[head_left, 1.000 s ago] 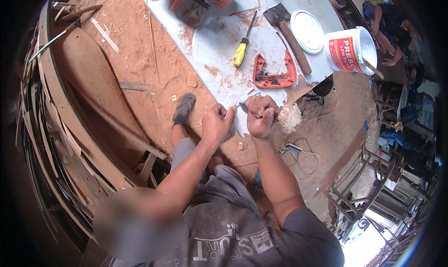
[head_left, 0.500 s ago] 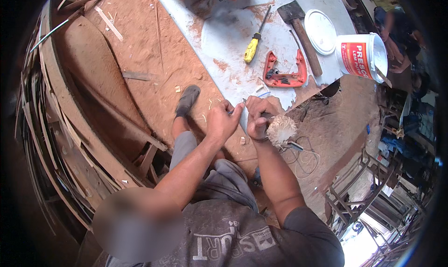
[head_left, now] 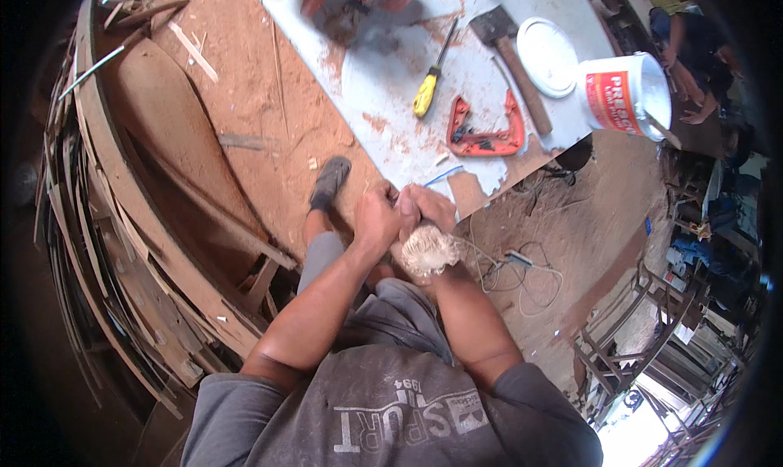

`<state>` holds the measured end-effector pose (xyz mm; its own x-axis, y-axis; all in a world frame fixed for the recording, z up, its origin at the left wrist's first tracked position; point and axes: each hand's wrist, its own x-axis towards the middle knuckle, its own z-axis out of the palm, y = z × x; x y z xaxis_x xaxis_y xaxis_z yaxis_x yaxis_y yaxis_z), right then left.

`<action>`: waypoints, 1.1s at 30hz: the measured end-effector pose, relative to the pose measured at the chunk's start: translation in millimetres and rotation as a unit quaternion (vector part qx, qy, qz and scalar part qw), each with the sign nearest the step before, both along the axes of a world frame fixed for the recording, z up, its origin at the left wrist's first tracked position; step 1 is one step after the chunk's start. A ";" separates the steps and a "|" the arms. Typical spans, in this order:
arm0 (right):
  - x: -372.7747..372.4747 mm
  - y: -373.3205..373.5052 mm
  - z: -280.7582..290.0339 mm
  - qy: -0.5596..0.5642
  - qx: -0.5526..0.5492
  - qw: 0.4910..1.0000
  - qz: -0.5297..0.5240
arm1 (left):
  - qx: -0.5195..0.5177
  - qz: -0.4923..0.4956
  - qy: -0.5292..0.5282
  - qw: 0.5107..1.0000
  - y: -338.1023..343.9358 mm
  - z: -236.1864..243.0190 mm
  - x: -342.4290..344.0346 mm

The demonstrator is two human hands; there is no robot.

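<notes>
Handle (head_left: 429,252) with a pale, frayed end is in the grip of the right hand (head_left: 433,205), and this end points back toward the person. The left hand (head_left: 378,216) is just beside it, and the two hands seem to touch. The right fingers are closed around the handle, as far as I can see. The left fingers look bent inward, but whether they pinch something, I cannot tell. The other end of the handle is hidden between the hands.

In my judgement, the step in hand is some fine work at close range, done with both hands together near the corner of the white table (head_left: 404,159). The next move calls, I think, for a firm right grip, and for left fingers placed clear of whatever is at the hidden end.

On the table, beyond the hands, lie a thin blue strip (head_left: 444,175), an orange part (head_left: 489,148) in the shape of an open U, a yellow screwdriver (head_left: 425,96), a hammer (head_left: 528,88) and a white lid (head_left: 548,57). A bucket (head_left: 608,100) is near the right side of the table. The hands touch none of these.
</notes>
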<state>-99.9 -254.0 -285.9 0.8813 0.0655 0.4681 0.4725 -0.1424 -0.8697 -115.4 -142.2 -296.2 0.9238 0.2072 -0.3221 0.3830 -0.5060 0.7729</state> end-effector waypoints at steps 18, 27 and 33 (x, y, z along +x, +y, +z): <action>-5.4 -38.3 17.2 0.338 -0.266 0.862 -0.269 | -0.235 -0.101 0.090 0.962 46.0 66.8 -31.3; -60.8 -82.3 -6.0 0.421 -0.278 0.761 -0.408 | -0.385 -0.059 0.036 0.920 59.3 109.4 -19.8; -63.1 -72.8 15.8 0.371 -0.223 0.825 -0.363 | -0.434 -0.068 0.025 0.898 50.1 144.3 10.5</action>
